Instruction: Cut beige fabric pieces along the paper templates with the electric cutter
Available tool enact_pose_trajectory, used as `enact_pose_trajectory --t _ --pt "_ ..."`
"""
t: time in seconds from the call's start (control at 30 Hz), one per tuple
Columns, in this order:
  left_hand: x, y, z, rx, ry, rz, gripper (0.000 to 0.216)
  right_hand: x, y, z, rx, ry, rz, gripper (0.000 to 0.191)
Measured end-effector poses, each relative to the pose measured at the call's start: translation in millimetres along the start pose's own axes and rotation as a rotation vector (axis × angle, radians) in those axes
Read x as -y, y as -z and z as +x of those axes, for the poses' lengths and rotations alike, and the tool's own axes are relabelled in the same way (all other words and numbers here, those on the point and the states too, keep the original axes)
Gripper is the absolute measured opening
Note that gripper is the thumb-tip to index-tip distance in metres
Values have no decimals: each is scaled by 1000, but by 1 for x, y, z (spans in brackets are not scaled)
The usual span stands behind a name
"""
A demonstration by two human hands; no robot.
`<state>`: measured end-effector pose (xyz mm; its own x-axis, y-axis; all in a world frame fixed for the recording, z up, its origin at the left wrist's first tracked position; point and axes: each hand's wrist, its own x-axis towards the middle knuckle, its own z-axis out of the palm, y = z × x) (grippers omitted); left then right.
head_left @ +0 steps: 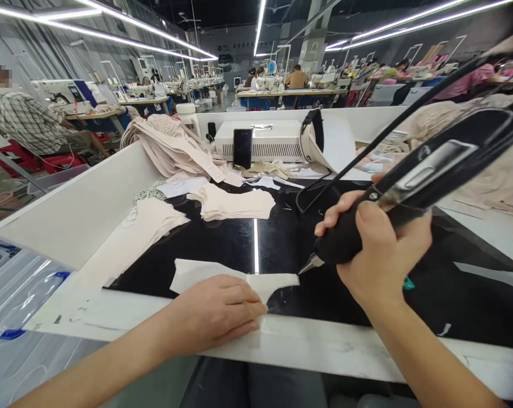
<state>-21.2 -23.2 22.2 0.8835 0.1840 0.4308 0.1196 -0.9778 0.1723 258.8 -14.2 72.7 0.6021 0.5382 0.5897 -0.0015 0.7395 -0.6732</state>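
Observation:
My left hand (pixel 220 311) lies flat near the table's front edge, fingers stretched out, on a white fabric piece (pixel 196 276). The palm and fingers hide part of this piece; its narrow strip reaches right. My right hand (pixel 379 249) is wrapped around a black corded handheld cutter (pixel 345 235), held tilted. Its pointed metal tip is at the strip's right end; whether it touches cannot be told. Both rest over a glossy black work surface (pixel 226 238). Behind the left hand lies a stack of cut pale fabric pieces (pixel 234 204), with another pale stack (pixel 141 232) to its left.
A white vented box (pixel 265 139) stands at the back, with a phone (pixel 242 148) leaning before it. A visor (pixel 319 141) is beside it. Pale fabric heaps (pixel 171 144) flank the back. The cutter's black cable (pixel 379 136) loops across the right. A low white wall (pixel 77 198) borders the left.

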Motion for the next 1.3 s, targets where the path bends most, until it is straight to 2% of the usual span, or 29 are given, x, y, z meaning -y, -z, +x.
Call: enact_pose_trajectory --t 0.1,0.2,0.33,0.43,0.63,0.87,1.3 --pt "3 -4 18 -26 28 74 20 -8 4 4 -5 -7 -5 46" --pt "9 -18 38 -62 13 147 21 -9 6 -1 65 -10 -8 49" --pt "15 -34 52 23 12 246 19 -8 8 -8 117 -25 -1 51" --pt "19 -40 53 49 15 284 17 -10 8 -11 110 -25 -16 51" --pt "20 -38 48 -25 17 307 20 -12 7 -13 118 -29 5 46" --pt "17 -37 48 2 42 285 15 -12 2 -13 116 -32 -10 51" --pt "18 -42 48 -42 40 286 21 -14 3 -16 113 -21 -10 47"
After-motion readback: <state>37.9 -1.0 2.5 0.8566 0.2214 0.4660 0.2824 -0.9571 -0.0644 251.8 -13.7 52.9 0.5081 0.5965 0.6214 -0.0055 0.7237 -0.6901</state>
